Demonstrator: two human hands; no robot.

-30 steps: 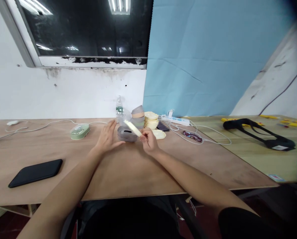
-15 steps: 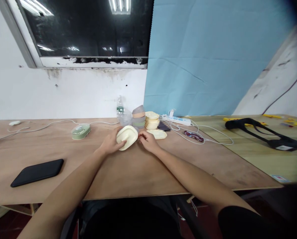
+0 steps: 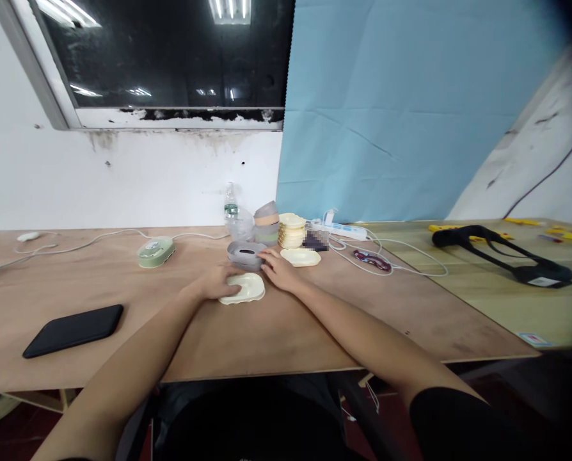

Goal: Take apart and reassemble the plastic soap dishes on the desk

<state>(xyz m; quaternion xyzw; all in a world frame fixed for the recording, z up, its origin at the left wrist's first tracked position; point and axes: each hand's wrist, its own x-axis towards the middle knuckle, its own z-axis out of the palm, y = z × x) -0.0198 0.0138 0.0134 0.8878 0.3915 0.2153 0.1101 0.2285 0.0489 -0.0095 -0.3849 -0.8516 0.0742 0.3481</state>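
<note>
My left hand (image 3: 215, 282) grips a shallow cream-coloured plastic dish (image 3: 248, 288), low over the near side of the table, with the thumb inside it. Just behind lies a grey oval plastic dish (image 3: 244, 254) with a dark slot in its middle. The fingers of my right hand (image 3: 280, 270) are closed on the right end of the grey dish. Behind that hand sits another cream dish (image 3: 301, 258), with a stack of cream dishes (image 3: 292, 234) behind it. Grey, peach and green dishes (image 3: 267, 225) are piled to the left of the stack.
A green oval box (image 3: 156, 253) and a black flat case (image 3: 73, 330) lie on the left. Clear plastic pieces (image 3: 239, 225) and a bottle (image 3: 230, 203) stand at the back. On the right are a power strip (image 3: 347, 231), white cables, a dark red object (image 3: 372, 260) and a black strap frame (image 3: 507, 259).
The cream dish in my left hand has come down and tilted flatter, uncovering the grey dish behind it. My right hand has shifted slightly left, onto the grey dish's end.
</note>
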